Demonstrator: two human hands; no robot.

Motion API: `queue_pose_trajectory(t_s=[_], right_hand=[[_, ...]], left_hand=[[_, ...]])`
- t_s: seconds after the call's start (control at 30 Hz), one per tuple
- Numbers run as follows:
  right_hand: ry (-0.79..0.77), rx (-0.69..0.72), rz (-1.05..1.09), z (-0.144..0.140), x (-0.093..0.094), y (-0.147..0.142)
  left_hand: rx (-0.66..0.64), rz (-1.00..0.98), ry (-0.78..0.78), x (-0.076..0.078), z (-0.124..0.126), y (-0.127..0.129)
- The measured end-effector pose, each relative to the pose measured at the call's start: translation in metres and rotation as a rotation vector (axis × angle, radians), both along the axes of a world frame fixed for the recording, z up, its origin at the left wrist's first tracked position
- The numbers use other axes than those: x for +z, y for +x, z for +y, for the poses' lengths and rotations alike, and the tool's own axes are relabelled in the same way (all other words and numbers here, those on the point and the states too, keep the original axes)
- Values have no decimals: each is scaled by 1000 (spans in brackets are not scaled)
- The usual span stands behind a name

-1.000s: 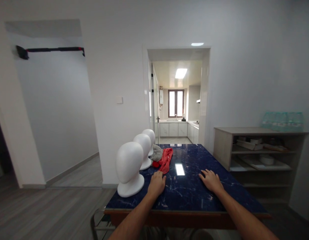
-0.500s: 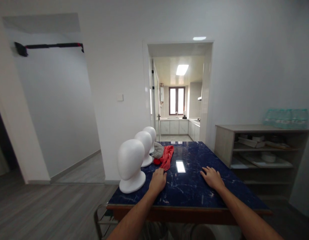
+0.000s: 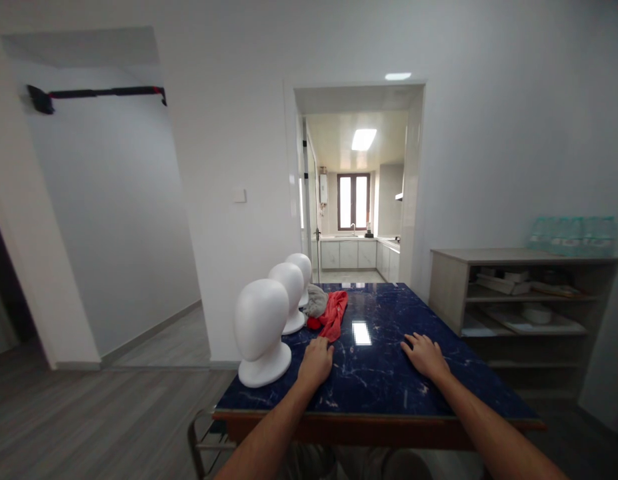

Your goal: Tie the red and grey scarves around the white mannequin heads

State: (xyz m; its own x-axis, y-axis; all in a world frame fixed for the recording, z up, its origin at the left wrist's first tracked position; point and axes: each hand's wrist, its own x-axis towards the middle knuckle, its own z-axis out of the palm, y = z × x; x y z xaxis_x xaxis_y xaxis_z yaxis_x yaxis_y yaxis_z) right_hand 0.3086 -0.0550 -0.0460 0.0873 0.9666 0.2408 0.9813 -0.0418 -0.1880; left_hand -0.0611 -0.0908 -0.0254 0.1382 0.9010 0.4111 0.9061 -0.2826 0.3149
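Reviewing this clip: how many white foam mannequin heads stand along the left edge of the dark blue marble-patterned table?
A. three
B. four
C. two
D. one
A: three white foam mannequin heads stand in a row along the left edge of the dark blue marble-patterned table: the nearest, the middle and the farthest, beside a red cloth.

head view, looking forward over table (image 3: 379, 373)
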Motion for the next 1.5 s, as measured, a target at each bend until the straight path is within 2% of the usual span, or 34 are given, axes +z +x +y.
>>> queue_pose_trajectory(t_s=[0.47,1.07,1.5], right_hand=[[4,4,0,0,-1,0],[-1,-1,-4,-6,5,-2],[9,-2,-1,-3,1,-1]], left_hand=[[-14,6,15,-6,4,-1],[0,3,-38,4,-3,1],[1,11,-24,1,0,1]])
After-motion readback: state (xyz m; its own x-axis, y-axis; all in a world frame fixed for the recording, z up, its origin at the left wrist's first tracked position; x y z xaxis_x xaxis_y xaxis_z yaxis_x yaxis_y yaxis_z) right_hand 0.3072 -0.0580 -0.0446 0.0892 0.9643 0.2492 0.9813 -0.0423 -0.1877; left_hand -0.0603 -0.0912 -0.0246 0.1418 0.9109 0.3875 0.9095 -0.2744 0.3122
